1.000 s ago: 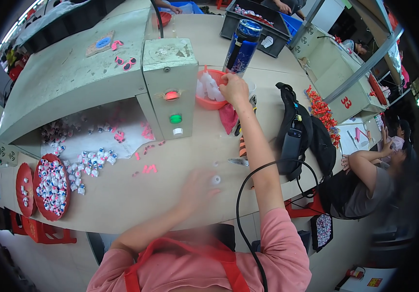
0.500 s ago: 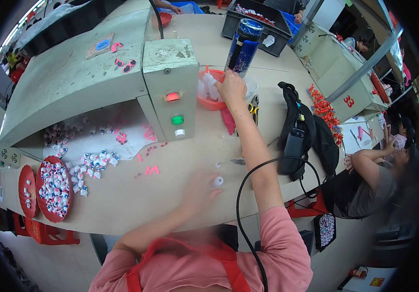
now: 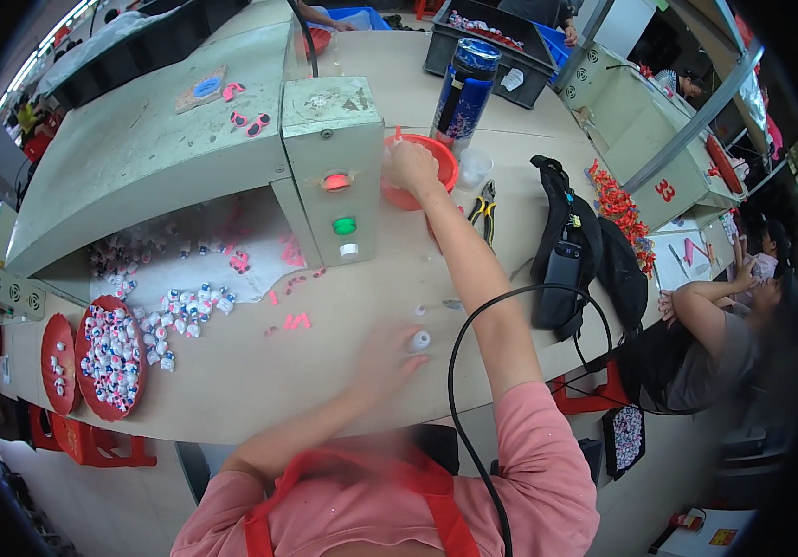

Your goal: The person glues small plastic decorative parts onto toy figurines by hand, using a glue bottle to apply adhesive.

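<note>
My left hand (image 3: 388,360), blurred, is over the near middle of the table. Its fingers and thumb close around a small white round-ended object (image 3: 420,342). My right arm stretches forward, and my right hand (image 3: 412,169) is bent over the red bowl (image 3: 447,160). Its fingers are curled at the bowl's left side by a whitish, pink-tipped piece; what they grip is mostly hidden. Beside the bowl stand a clear plastic cup (image 3: 475,167) and a blue flask (image 3: 467,93). Yellow-and-black pliers (image 3: 483,212) lie to the right of my forearm.
A pale green machine (image 3: 329,139) stands left, with small white figures (image 3: 186,306) spilling from its opening. Two red trays (image 3: 111,357) hold more figures. Pink pieces (image 3: 296,321) lie on the table. A black bag (image 3: 566,251) is right; a black cable (image 3: 453,371) loops across my right arm.
My right hand has moved left and slightly nearer, lower over the red bowl, uncovering its right side. My left hand stays by the small white object. The whole view has shifted slightly.
</note>
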The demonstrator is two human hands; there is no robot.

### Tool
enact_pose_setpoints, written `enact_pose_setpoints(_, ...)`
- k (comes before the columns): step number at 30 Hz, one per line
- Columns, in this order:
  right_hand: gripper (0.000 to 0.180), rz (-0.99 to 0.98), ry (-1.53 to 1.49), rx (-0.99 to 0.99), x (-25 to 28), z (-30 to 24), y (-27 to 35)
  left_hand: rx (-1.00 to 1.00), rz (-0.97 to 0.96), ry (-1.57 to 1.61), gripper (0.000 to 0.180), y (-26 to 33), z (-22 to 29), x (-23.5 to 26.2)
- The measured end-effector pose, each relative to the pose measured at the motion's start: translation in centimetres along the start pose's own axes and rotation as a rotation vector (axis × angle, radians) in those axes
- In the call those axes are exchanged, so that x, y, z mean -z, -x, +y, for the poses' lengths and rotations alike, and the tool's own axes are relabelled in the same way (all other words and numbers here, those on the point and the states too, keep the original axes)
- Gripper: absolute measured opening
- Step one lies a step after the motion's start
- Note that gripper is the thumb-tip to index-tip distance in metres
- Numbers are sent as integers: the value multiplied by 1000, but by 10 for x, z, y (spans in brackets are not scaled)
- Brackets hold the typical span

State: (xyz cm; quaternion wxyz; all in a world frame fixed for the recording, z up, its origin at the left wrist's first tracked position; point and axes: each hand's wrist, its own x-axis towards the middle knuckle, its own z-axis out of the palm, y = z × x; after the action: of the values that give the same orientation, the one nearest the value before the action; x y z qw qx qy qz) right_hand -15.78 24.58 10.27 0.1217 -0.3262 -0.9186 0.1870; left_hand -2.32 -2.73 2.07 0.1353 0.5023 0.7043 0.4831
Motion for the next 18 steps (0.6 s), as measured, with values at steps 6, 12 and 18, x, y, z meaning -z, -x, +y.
enact_pose_setpoints(6,44,22,-348,133,22,41,0,-10,36,-37,45,-1,4,-1)
enact_pose_setpoints(12,36,-238,-802,49,82,46,38,-11,34,-19,47,0,3,-1)
enact_pose_setpoints(18,42,-280,-273,229,71,52,89,-8,69,8,47,-2,6,-1)
